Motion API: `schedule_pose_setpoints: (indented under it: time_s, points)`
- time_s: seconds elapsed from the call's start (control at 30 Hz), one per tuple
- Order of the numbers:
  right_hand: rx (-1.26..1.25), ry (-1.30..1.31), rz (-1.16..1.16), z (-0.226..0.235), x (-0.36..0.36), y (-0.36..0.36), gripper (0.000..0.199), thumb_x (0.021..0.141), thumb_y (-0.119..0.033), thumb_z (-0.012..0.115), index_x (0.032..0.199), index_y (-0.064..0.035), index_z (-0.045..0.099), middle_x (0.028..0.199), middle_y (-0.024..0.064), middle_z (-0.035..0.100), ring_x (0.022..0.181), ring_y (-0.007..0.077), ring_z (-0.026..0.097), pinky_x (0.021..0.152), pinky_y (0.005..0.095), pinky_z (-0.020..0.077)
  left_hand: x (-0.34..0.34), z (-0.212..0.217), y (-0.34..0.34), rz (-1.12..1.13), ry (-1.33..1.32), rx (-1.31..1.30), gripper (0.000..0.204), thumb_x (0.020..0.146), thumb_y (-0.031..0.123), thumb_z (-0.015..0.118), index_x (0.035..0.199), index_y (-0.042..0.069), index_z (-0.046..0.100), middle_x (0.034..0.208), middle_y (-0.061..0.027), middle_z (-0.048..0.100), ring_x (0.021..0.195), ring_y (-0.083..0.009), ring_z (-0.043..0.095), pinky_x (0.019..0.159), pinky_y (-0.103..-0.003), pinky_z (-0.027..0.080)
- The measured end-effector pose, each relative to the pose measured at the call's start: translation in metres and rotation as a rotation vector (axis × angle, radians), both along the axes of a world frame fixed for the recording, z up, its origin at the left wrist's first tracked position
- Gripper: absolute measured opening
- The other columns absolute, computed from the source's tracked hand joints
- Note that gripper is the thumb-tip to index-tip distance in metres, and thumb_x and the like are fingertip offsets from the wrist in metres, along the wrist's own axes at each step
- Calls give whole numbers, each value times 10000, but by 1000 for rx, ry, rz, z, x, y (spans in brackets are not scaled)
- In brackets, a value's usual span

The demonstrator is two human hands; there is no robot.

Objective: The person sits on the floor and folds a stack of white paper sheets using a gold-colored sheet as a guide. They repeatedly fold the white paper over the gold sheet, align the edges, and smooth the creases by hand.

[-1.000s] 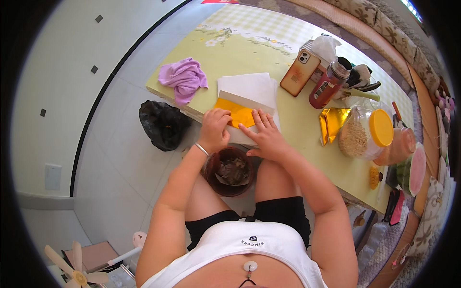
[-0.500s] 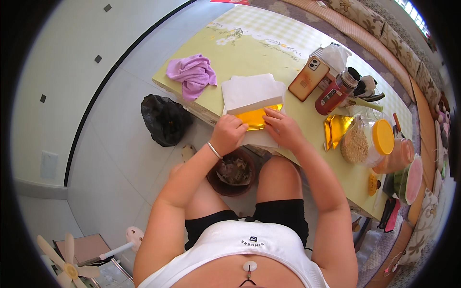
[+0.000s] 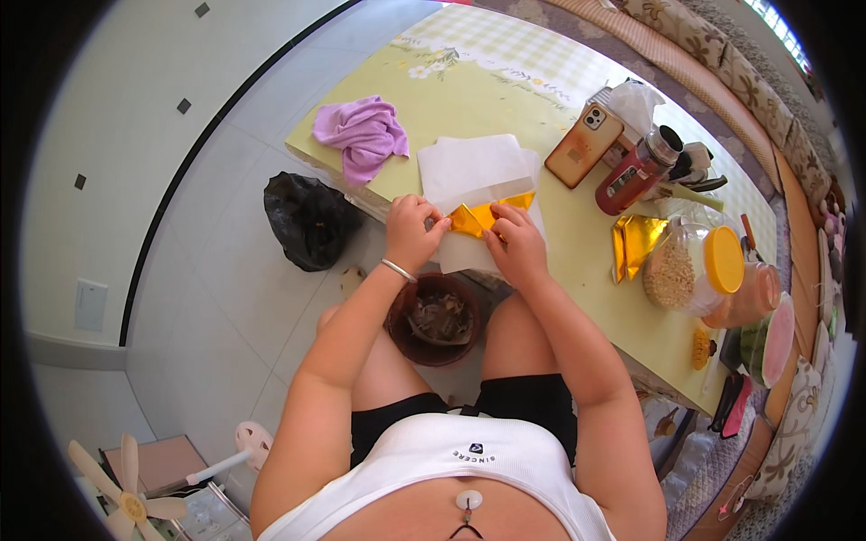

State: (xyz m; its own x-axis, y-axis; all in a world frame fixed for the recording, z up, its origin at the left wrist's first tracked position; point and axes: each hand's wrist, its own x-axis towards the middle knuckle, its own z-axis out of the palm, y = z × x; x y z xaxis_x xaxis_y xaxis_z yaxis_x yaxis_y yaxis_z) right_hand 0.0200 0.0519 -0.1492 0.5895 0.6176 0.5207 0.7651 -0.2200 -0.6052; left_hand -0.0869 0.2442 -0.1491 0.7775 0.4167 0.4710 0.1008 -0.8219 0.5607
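Observation:
A shiny gold foil sheet (image 3: 470, 219), partly folded, lies over white paper sheets (image 3: 469, 167) at the table's near edge. My left hand (image 3: 414, 226) pinches the foil's left corner between thumb and fingertips. At the foil's right part is my right hand (image 3: 517, 239), its fingers bent and pressed down on the folded edge. A slanted fold shows between the two hands. To the right, folded gold foil pieces (image 3: 638, 243) rest on the table next to a clear jar (image 3: 672, 275) with a yellow lid.
On the yellow-green table (image 3: 361, 86) are a purple cloth (image 3: 363, 137), a phone (image 3: 584, 146), a red thermos (image 3: 629, 180) and a cut watermelon (image 3: 774, 338). Below stand a black plastic bag (image 3: 309, 221) and a brown bin (image 3: 437, 325) between my knees. A fan (image 3: 133, 507) is at lower left.
The foil's left end has been folded into a slanted corner. My left hand has moved up and left with that corner; my right hand has shifted slightly left.

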Motion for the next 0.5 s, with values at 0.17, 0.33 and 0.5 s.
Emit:
schedule_pose_setpoints:
  time_s: [0.17,0.33,0.5]
  points:
    - [-7,11,10,0,0,0,182,775,-115,752,727,-39,594,1212,167,672,1155,357,601,976,423,492,9,6,-3,44,78,48,204,696,214,815,676,89,654,812,-75,598,882,-293,562,795,-415,471]
    - [-39,-6,14,1,0,-2,178,753,-107,749,742,-50,581,1240,162,659,1184,365,584,1006,435,476,11,8,-1,47,119,64,219,692,239,821,660,102,652,796,-64,603,891,-292,566,798,-415,475]
    - [-151,-129,9,2,-3,1,261,797,-108,682,1057,-93,673,1334,182,597,1212,368,555,1047,493,441,15,10,-3,63,143,112,233,687,248,830,640,111,648,796,-66,602,891,-292,565,797,-412,468]
